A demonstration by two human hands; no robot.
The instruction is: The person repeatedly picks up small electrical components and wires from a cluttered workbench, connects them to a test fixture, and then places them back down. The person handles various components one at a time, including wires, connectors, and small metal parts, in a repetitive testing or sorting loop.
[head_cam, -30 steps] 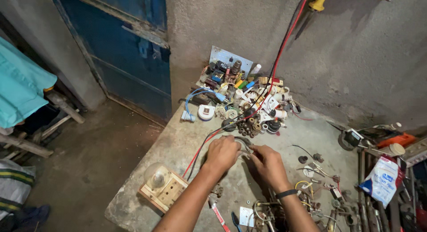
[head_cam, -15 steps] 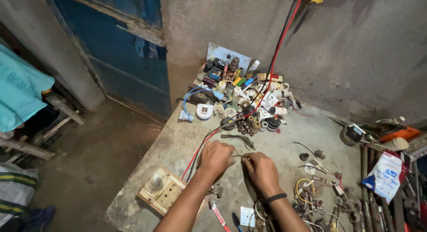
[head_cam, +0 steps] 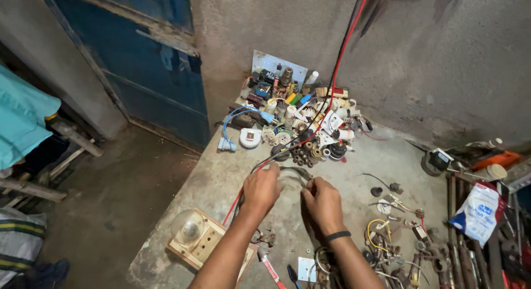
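Workbench (head_cam: 221,178) carries a heap of small parts (head_cam: 298,123); both hands have drawn nearer since earlier frames; left hand (head_cam: 261,190) and right hand (head_cam: 322,203) each pinch the arched cable (head_cam: 293,170) between them.

A blue door (head_cam: 138,62) stands left of the table (head_cam: 221,184); a wooden switchboard (head_cam: 204,244), parts pile (head_cam: 298,123) and white bag (head_cam: 478,211) lie there.

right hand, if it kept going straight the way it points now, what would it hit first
Probably the curved cable that the right hand already pinches; beyond that, the pile of small parts near the wall, though depth is unclear.
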